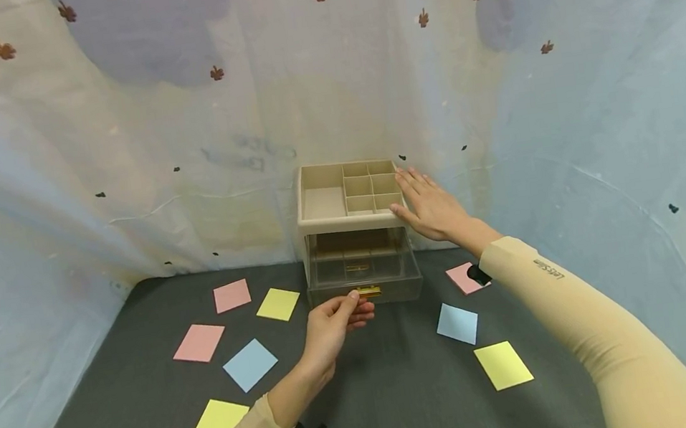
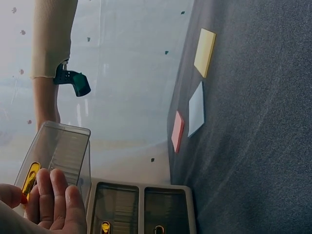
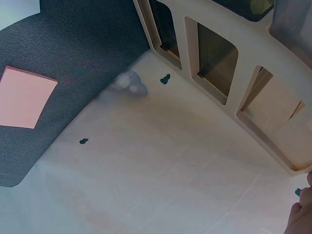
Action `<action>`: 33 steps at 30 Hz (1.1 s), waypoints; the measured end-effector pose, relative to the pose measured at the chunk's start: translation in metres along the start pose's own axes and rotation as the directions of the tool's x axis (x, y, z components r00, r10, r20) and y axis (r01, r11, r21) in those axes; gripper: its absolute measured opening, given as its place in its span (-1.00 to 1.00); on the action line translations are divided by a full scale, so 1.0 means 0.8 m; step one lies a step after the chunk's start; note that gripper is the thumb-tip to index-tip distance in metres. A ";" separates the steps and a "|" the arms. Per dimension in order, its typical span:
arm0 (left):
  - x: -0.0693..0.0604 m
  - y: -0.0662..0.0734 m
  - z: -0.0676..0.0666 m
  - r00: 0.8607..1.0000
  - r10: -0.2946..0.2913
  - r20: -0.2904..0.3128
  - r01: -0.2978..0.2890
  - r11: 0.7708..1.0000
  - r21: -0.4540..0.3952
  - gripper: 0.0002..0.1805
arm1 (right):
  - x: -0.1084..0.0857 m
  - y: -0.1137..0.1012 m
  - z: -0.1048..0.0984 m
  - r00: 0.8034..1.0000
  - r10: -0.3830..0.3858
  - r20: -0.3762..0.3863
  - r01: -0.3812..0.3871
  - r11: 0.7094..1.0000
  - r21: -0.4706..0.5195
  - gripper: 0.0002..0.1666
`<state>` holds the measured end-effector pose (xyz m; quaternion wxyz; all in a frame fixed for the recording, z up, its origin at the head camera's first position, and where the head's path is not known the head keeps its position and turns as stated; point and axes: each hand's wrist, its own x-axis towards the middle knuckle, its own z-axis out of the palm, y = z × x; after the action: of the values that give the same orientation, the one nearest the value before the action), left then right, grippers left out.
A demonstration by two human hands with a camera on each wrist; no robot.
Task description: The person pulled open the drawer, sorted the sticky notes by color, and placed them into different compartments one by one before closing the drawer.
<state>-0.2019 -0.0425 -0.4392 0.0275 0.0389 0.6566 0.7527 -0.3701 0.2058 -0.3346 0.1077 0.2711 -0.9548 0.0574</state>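
Note:
A cream desktop organizer [image 1: 350, 221] stands at the back against the fabric, with a divided tray on top. Its clear upper drawer [image 1: 398, 285] is pulled out toward me. At its front, my left hand [image 1: 327, 328] pinches the gold handle [image 1: 371, 291] between thumb and index finger; the other fingers extend loosely. In the left wrist view, the handle [image 2: 31, 180] shows beside the fingertips, and two lower drawers [image 2: 117, 204] sit closed. My right hand [image 1: 433, 208] rests with extended fingers on the tray's right edge. Only part of that hand [image 3: 300, 212] shows in the right wrist view.
Left of the organizer lie pink notes [image 1: 231, 296], yellow notes [image 1: 278, 304] and a blue note pad [image 1: 250, 365]. To the right are a pink pad [image 1: 465, 279], a blue pad [image 1: 458, 323] and a yellow pad [image 1: 503, 366]. Dark cloth [image 1: 418, 392] covers the table.

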 end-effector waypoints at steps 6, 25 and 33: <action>0.001 0.000 -0.003 1.000 -0.001 0.013 0.002 1.000 -0.006 -0.54 | 0.001 -0.002 -0.001 1.000 0.001 0.005 -0.001 1.000 0.001 -0.08; -0.015 0.014 -0.054 0.974 0.147 0.170 -0.188 0.946 0.262 -0.56 | 0.002 0.002 0.001 1.000 -0.004 0.005 0.004 1.000 0.015 -0.07; -0.033 0.014 -0.098 0.972 0.181 0.150 -0.226 0.895 0.384 -0.59 | 0.003 0.003 0.005 1.000 -0.006 -0.008 0.006 1.000 0.022 -0.08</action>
<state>-0.1827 -0.1236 -0.4394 -0.0237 0.1537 0.7857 0.5988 -0.3740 0.2064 -0.3379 0.1085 0.2747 -0.9529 0.0687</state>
